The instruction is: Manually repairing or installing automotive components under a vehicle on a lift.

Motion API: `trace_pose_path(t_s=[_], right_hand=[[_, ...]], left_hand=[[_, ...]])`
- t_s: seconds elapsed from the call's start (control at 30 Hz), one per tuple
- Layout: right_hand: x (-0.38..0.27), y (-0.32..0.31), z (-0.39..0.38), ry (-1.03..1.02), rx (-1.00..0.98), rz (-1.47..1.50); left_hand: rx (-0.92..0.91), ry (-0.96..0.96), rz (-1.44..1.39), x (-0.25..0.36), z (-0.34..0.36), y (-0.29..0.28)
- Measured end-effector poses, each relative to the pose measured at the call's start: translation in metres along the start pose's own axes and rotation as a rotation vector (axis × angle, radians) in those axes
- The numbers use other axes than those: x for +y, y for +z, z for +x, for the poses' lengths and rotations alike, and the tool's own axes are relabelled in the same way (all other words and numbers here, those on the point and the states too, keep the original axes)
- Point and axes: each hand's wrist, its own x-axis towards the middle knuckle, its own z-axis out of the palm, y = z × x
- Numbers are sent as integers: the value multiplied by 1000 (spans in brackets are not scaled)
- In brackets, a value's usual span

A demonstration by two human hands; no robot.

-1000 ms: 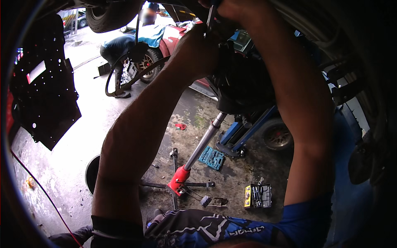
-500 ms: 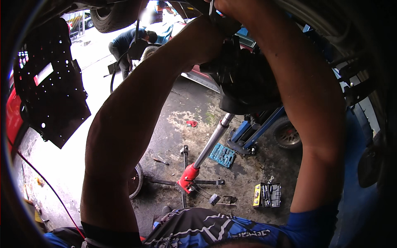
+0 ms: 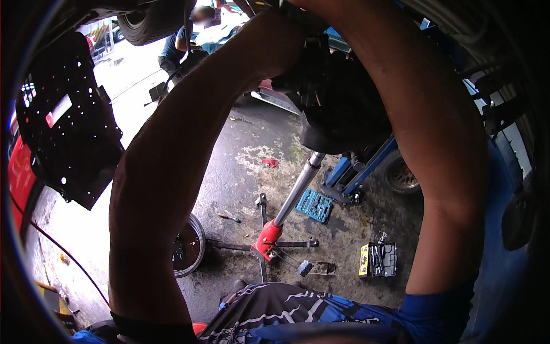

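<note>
Wet, stained concrete floor [image 3: 240, 166] carries everything. Landmark: the jack stand w/ red base [image 3: 267, 234] and crossed feet, standing approx. in the middle. Right of it, near: blue socket tray [image 3: 314, 205]. Further right: open yellow-black tool case [image 3: 379, 259]. Left of it: round metal pan [image 3: 189, 245]. Behind it: small red scrap [image 3: 270, 163].

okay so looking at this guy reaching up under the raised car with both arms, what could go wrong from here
Both arms reach up to the dark car part resting on the tall jack stand; if it tips off that narrow pole, it might fall toward the person.
The stand's red base sits on wet concrete floor, so it could slide.
The blue socket set and yellow tool case lie near the feet and could trip a step back.
</note>
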Motion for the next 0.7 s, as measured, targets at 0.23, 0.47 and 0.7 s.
trace_pose_path(t_s=[0.23, 0.47, 0.7], right_hand=[[16, 0, 9, -291, 41, -122], [8, -8, 7, -93, -44, -95], [9, -1, 5, 40, -155, 93]], left_hand=[[49, -479, -1023, 23, 6, -44], [35, -845, -1283, 39, -15, -41], [277, -640, -795, 45, -33, -15]])
